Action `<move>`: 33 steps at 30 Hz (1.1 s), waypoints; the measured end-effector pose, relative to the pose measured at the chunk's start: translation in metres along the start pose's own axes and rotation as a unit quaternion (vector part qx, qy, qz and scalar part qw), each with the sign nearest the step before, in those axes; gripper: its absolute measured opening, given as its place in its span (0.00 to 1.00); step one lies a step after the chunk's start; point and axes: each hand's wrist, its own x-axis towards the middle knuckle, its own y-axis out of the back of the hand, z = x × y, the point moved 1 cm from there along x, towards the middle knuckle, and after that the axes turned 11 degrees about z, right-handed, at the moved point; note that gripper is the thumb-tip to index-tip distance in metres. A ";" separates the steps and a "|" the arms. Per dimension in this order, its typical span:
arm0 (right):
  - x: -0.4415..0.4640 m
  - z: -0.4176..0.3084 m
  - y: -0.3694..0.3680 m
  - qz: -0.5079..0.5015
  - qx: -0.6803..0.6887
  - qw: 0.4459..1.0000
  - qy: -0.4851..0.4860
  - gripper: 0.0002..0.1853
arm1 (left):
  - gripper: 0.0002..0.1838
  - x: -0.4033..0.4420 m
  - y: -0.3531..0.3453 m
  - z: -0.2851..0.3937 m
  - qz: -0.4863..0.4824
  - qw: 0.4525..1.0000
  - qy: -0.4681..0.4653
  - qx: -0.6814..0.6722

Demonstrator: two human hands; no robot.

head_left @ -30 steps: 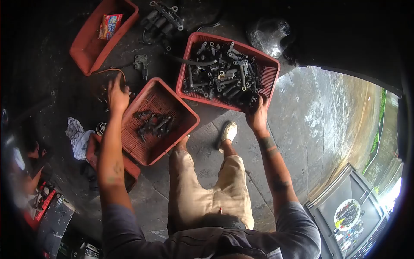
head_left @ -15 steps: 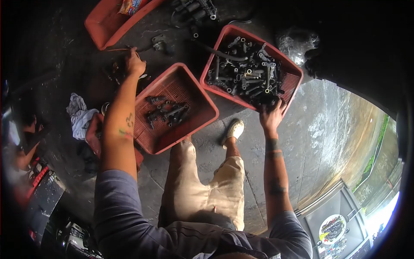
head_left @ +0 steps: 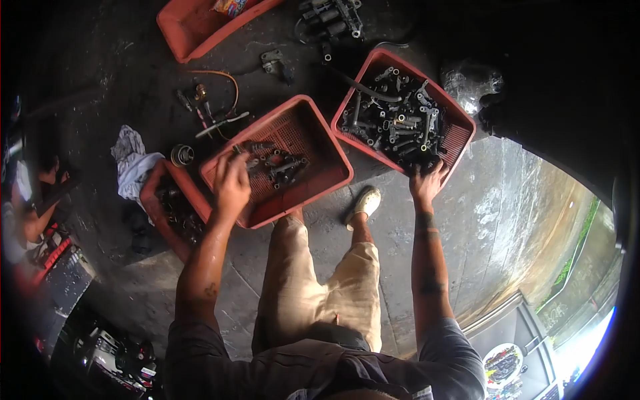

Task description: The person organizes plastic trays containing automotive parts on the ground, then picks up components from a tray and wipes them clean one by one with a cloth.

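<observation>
The left hand (head_left: 232, 183) half-curled over the left basket (head_left: 323, 150); the right (head_left: 427, 181) curled at the right basket (head_left: 460, 137). What either held was unclear.

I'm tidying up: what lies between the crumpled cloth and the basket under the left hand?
A round metal part and a red bin, in the head view.

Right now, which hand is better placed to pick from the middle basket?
Left, likely: the left hand reaches over the middle basket; the right hand is at the right basket.
</observation>
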 end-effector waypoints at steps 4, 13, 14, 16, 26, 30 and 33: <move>0.000 0.010 -0.009 0.002 -0.004 1.000 0.027 0.32 | 0.27 -0.044 -0.019 0.009 -0.131 0.984 0.115 -0.030; -0.003 0.016 -0.013 0.031 -0.023 0.997 0.061 0.35 | 0.53 -0.039 -0.073 -0.009 -0.276 0.929 0.165 0.182; -0.004 0.013 -0.012 0.013 -0.012 0.999 0.035 0.34 | 0.51 -0.035 -0.069 -0.005 -0.326 0.907 0.192 0.186; -0.002 0.007 -0.008 0.005 -0.005 1.000 0.015 0.33 | 0.43 -0.029 -0.063 0.001 -0.362 0.885 0.218 0.198; -0.027 -0.014 0.009 0.163 0.055 0.975 0.142 0.32 | 0.42 -0.086 -0.008 -0.023 -0.167 0.915 0.297 0.218; -0.052 -0.009 -0.024 0.019 -0.220 0.965 0.141 0.26 | 0.41 -0.112 0.036 -0.032 0.025 0.950 0.255 0.177; -0.041 -0.030 -0.020 -0.050 -0.206 0.977 0.028 0.27 | 0.42 -0.126 0.047 -0.049 0.017 0.875 0.477 0.080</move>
